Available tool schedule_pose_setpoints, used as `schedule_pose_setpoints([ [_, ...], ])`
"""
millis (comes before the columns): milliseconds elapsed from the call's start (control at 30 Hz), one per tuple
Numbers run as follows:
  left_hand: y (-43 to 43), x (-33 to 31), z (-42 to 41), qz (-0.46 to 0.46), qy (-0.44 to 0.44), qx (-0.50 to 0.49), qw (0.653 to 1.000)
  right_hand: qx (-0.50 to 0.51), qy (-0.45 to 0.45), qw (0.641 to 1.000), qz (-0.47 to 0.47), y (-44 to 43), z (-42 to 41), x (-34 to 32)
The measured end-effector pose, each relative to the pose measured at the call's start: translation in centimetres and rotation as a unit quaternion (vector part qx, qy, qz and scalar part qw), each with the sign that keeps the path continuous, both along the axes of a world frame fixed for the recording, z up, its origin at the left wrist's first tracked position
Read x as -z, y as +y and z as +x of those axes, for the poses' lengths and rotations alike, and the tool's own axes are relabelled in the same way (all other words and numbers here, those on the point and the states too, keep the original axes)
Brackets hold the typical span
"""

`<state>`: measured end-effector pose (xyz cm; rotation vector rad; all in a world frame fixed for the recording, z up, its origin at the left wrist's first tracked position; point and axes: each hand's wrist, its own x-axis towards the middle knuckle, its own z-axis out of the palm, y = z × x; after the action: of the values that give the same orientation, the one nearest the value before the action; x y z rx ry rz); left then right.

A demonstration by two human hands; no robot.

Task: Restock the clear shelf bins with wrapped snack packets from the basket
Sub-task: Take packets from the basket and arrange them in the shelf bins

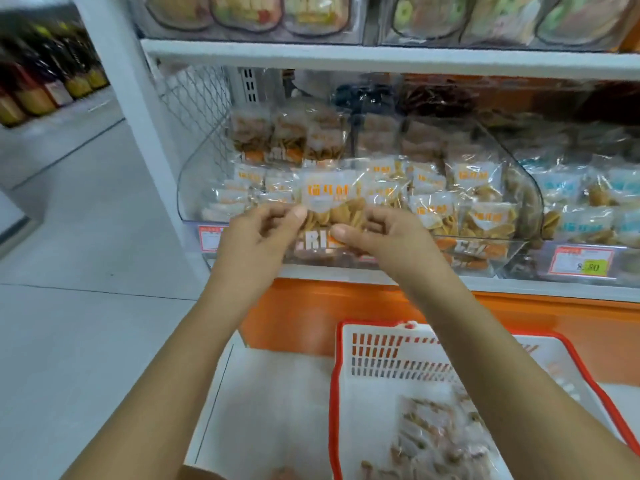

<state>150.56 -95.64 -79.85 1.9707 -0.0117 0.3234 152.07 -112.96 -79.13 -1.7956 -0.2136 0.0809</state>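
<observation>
**Packet held at the front of the clear bin, both hands engaged**

Head view. We find both forearms reaching up from the bottom edge to the centre of the frame. The left hand [258, 230] pinches the left edge of one snack packet [332, 202] between thumb and curled fingers. The right hand [377, 237] pinches its right edge the same way. Each grip is closed on the wrapper and has hold of nothing else.

The packet is upright and clear-wrapped, with a white label in orange characters, golden crisps inside and an orange band along its foot. It sits at the front of the clear bin [187, 188] on the middle shelf, at the centre of the frame. We cannot tell whether it touches the packets behind it. We note like packets filling that bin, with a standing row at the back.

At the right of the frame, a neighbouring bin [540, 202] holds blue-labelled packets, and a price tag [583, 261] sits below it. Along the top edge, upper bins [249, 32] hold coloured snacks, blurred.

At lower right, the basket [334, 375], white with a red rim, stands on a white base shelf [259, 393] below an orange panel [311, 306]. We see wrapped packets [436, 431] lying in its bottom, blurred. At upper left stands a row of bottles [41, 88], out of focus.
</observation>
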Motion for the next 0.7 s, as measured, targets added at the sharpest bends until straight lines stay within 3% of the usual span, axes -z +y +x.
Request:
schedule_pose_setpoints([
  [133, 3.4, 1.4, 1.9, 0.114, 0.003, -0.119, 0.986, 0.057, 0.009, 0.998, 0.021, 5.5, 6.8, -1.4],
  [267, 4.8, 2.6, 3.4, 0.155, 0.020, -0.110, 0.982, 0.061, 0.051, 0.996, -0.031, 10.6, 13.8, -1.9],
  [367, 5.5, 2.8, 4.0, 0.173, 0.021, -0.099, 0.980, 0.077, 0.070, 0.995, -0.001, 13.5, 17.8, -0.7],
  [567, 6.2, 3.0, 4.2, 0.179, 0.009, -0.078, 0.981, 0.103, 0.043, 0.987, -0.115, 16.8, 21.2, 1.8],
  [700, 6.2, 3.2, 4.2, 0.188, -0.005, -0.080, 0.979, 0.155, -0.001, 0.981, -0.116, 16.7, 21.0, 2.1],
])
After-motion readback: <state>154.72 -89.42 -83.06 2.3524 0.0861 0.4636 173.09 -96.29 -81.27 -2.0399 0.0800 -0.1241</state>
